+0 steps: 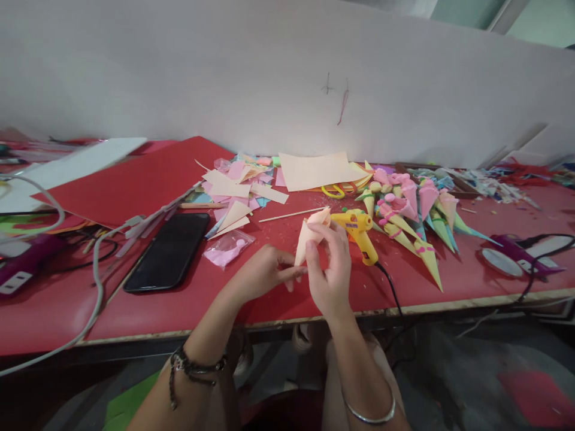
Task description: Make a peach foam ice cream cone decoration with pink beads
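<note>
A small peach paper cone (304,242) is held up above the red table, its point downward and a peach, ruffled-looking top at its wide end. My right hand (331,266) grips it near the top from the right side, fingers and thumb closed round it. At the lower tip, my left hand (268,274) has its fingers pinched together on the cone. Just behind my right hand lies a yellow hot glue gun (359,230), and a thin wooden stick (291,214) lies behind the cone.
Finished-looking paper cones (422,203) are heaped at right. Paper scraps (233,185), a peach sheet (314,170) and yellow-handled scissors (333,191) lie at the back. A black phone (168,254), a small plastic bag (229,248) and a white cable (97,281) are at left.
</note>
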Available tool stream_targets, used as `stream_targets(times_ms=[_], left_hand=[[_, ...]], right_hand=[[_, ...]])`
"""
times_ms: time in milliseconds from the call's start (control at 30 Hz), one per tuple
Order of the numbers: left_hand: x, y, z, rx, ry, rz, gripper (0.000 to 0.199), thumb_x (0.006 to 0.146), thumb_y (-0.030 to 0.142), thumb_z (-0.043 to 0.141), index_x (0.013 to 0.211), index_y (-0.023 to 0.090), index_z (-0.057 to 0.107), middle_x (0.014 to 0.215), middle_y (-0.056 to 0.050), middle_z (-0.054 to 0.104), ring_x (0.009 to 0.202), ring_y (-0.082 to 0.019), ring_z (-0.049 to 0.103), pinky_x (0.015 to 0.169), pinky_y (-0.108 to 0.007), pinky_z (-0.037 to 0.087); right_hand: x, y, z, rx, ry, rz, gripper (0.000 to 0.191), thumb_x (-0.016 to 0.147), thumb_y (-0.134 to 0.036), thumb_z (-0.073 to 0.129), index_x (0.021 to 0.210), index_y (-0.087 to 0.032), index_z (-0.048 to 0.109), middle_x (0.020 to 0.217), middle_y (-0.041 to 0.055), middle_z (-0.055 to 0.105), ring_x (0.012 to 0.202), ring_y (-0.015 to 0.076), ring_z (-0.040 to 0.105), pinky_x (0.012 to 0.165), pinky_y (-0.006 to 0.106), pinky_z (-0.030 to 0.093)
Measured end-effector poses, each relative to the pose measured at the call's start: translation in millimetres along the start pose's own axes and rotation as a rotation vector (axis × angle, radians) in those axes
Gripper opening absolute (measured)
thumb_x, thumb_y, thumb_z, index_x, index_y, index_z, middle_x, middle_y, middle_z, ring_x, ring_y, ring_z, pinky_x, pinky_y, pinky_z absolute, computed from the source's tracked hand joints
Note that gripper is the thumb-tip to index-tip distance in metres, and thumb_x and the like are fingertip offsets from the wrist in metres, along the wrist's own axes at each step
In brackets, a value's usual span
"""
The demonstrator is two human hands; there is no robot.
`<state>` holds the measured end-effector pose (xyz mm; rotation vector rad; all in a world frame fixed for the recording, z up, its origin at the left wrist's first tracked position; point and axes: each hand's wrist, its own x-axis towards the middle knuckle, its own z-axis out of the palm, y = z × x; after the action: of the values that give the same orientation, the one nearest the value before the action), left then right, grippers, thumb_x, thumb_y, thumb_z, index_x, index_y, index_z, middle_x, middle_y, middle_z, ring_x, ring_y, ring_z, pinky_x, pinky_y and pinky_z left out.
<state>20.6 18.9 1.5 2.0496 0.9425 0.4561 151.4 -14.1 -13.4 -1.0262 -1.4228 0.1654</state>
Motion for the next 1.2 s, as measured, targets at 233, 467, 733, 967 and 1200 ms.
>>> stream_targets(times_ms=[233,467,733,967,1200], left_hand=[[0.5,0.1,0.0,0.014,0.024,0.008,0.041,0.082,0.038,0.047,0.055,0.012,0.063,0.051,-0.003,0.064,0.044,-0.009,0.051,0.047,-0.019,0.035],[0.7,-0.5,0.2,0.042,0.041,0.004,0.038,0.081,0.036,0.049,0.056,0.012,0.063,0.051,-0.004,0.065,0.047,-0.010,0.055,0.050,-0.018,0.038],[1.1,-1.4,1.4,0.097,0.058,-0.004,0.038,0.081,0.036,0.049,0.053,0.012,0.060,0.047,-0.003,0.062,0.042,-0.010,0.052,0.047,-0.018,0.035],[1.8,-2.7,2.5,0.181,0.095,0.034,0.037,0.081,0.035,0.048,0.055,0.011,0.057,0.047,-0.002,0.058,0.041,-0.009,0.047,0.044,-0.018,0.030],[5.5,-5.3,3.6,0.589,0.219,0.009,0.039,0.084,0.032,0.041,0.051,0.013,0.052,0.045,-0.002,0.048,0.039,-0.008,0.034,0.043,-0.023,0.017]], right_hand=[[-2.4,3.0,3.8,0.140,0.037,0.058,0.027,0.084,-0.017,0.043,0.108,-0.027,0.049,0.103,0.0060,0.054,0.101,0.0193,0.051,0.084,0.039,0.044],[-2.2,3.4,2.2,0.168,0.036,0.081,0.022,0.083,-0.015,0.044,0.101,-0.025,0.051,0.095,0.0046,0.054,0.094,0.0174,0.053,0.083,0.037,0.045],[0.2,2.4,1.9,0.161,0.036,0.091,0.015,0.084,-0.017,0.042,0.091,-0.024,0.053,0.088,0.0042,0.055,0.088,0.0175,0.053,0.079,0.036,0.045],[-0.6,2.4,2.4,0.162,0.040,0.091,0.015,0.083,-0.018,0.044,0.093,-0.024,0.054,0.090,0.0043,0.055,0.088,0.0171,0.053,0.078,0.036,0.046],[-5.0,-0.2,9.1,0.436,-0.028,0.339,0.048,0.076,-0.025,0.059,0.120,-0.024,0.041,0.110,0.0080,0.054,0.097,0.0174,0.056,0.088,0.037,0.046]])
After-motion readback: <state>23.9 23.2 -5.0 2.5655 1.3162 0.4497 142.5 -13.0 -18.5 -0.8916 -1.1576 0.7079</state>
